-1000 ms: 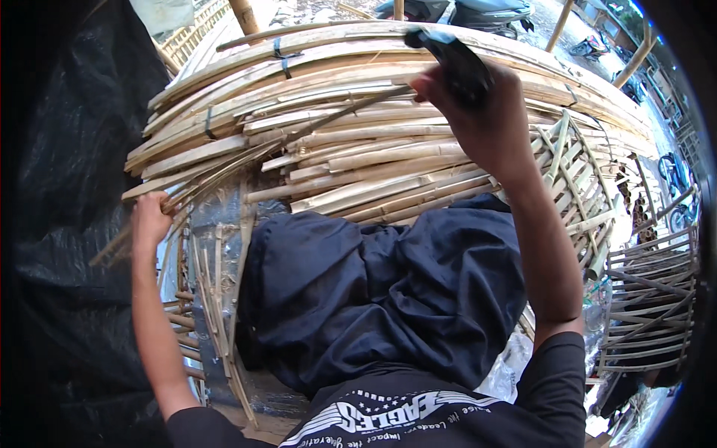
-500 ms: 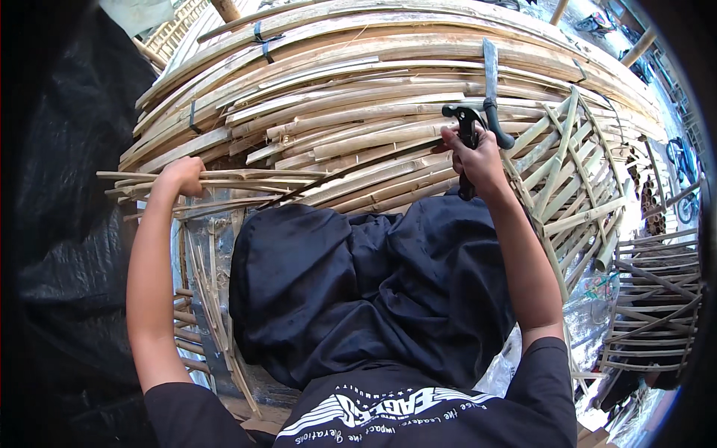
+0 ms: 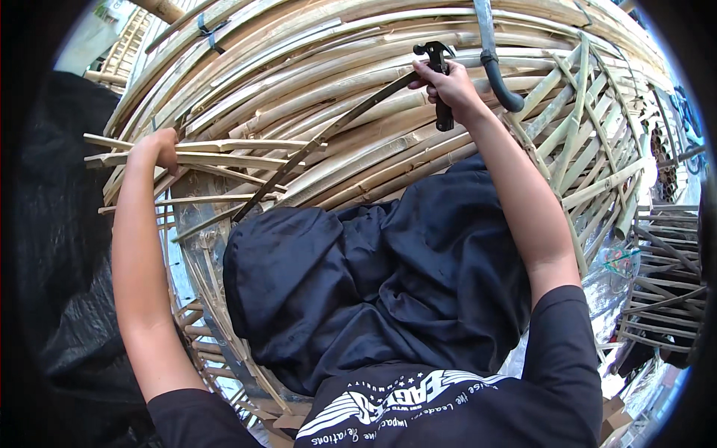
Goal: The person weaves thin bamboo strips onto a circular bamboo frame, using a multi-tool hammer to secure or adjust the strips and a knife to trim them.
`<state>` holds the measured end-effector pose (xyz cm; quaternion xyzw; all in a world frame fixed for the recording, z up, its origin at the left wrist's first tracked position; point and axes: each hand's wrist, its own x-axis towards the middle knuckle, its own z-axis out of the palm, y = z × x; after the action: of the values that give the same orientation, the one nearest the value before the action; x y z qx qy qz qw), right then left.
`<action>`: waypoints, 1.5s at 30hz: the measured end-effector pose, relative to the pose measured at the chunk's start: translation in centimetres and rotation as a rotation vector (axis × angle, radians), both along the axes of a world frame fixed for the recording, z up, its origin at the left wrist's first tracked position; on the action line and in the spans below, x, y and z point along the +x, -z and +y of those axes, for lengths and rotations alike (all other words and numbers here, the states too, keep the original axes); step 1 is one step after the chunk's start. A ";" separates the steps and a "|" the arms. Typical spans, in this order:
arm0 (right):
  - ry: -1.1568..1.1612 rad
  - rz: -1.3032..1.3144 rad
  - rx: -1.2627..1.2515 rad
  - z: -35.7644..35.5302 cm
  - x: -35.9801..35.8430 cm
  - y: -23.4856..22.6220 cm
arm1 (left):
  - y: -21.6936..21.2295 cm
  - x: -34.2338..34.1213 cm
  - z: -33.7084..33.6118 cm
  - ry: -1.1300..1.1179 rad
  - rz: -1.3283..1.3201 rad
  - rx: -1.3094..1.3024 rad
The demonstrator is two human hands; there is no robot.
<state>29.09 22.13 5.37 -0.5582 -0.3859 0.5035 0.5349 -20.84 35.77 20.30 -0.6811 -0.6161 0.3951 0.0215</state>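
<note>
My right hand [image 3: 452, 91] is closed round a black claw hammer [image 3: 444, 113], its head upward. The same hand pinches the upper end of a long dark bamboo strip [image 3: 351, 113], which slants down left toward my left knee. At the left, my left hand [image 3: 158, 151] is closed over several pale thin bamboo strips [image 3: 231, 158]; its fingertips are partly hidden. These strips fan out to the right and pass near the dark strip's lower part.
Split bamboo lengths [image 3: 314, 89] lie stacked in front of me. A grey-bladed tool with a hooked handle [image 3: 502, 89] rests on them. To the right stands a woven bamboo frame [image 3: 567, 134], beyond it a slatted rack [image 3: 665, 284]. Black sheeting [image 3: 67, 246] hangs at the left.
The whole view has shifted. My right hand has moved up and slightly left with the hammer and the dark strip, which now slopes more steeply. My left hand stays on the pale strips.
</note>
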 end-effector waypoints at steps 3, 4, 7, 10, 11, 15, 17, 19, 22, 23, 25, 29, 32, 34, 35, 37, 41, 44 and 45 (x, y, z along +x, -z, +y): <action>0.027 0.044 -0.039 0.7 0.1 1.8 | 1.1 1.3 1.5 0.028 0.015 0.020; 0.030 0.056 -0.052 0.6 0.2 2.2 | 1.4 1.6 2.0 0.049 0.043 0.019; 0.052 0.049 -0.055 0.7 0.2 2.2 | 3.2 1.4 3.2 0.138 0.064 0.073; 0.101 0.011 -0.079 0.3 0.2 1.9 | 4.9 2.6 2.6 0.270 -0.019 0.154; 0.108 0.013 -0.108 0.1 0.3 1.9 | 5.7 2.8 2.9 0.300 -0.034 0.164; 0.129 -0.012 -0.044 0.6 0.2 2.7 | 8.2 2.5 3.2 0.256 -0.052 0.147; 0.152 -0.037 -0.035 0.6 0.5 2.8 | 9.1 2.1 2.8 0.309 0.040 0.169; 0.178 -0.016 -0.029 0.8 0.0 3.2 | 10.1 3.0 0.8 0.425 0.062 0.328; 0.199 0.027 -0.052 0.6 -0.6 3.2 | 11.1 7.8 -5.6 0.540 -0.248 0.538; 0.209 0.016 -0.066 0.3 -0.2 2.9 | 11.8 10.9 -8.4 0.530 -0.462 0.516; 0.205 0.033 -0.069 0.3 0.1 2.8 | 13.7 15.6 -13.0 0.499 -0.752 0.515; 0.180 0.038 -0.055 1.0 0.0 3.0 | 19.4 19.8 -14.7 0.477 -1.000 0.667; 0.196 -0.060 -0.035 1.4 -0.4 2.7 | 21.1 20.5 -12.7 0.516 -0.992 0.701; 0.193 -0.158 -0.036 1.7 -0.7 2.4 | 21.1 20.7 -12.2 0.498 -1.019 0.720; 0.199 -0.159 -0.030 1.9 -0.9 2.3 | 21.0 20.4 -12.1 0.505 -1.040 0.725; 0.227 -0.139 -0.004 1.9 -0.8 2.8 | 21.0 20.3 -11.7 0.537 -1.087 0.726; 0.182 -0.084 -0.045 2.2 1.4 4.2 | 21.1 20.4 -11.2 0.552 -1.130 0.673; 0.208 -0.115 -0.050 2.2 0.4 3.2 | 21.0 19.9 -11.0 0.556 -1.119 0.638; 0.218 -0.122 -0.083 1.8 0.5 2.4 | 20.9 20.2 -10.8 0.583 -1.133 0.638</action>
<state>29.60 23.97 2.95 -0.6480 -0.3337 0.4230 0.5383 -0.60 24.95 -0.55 -0.8793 -0.4108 -0.2408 0.0010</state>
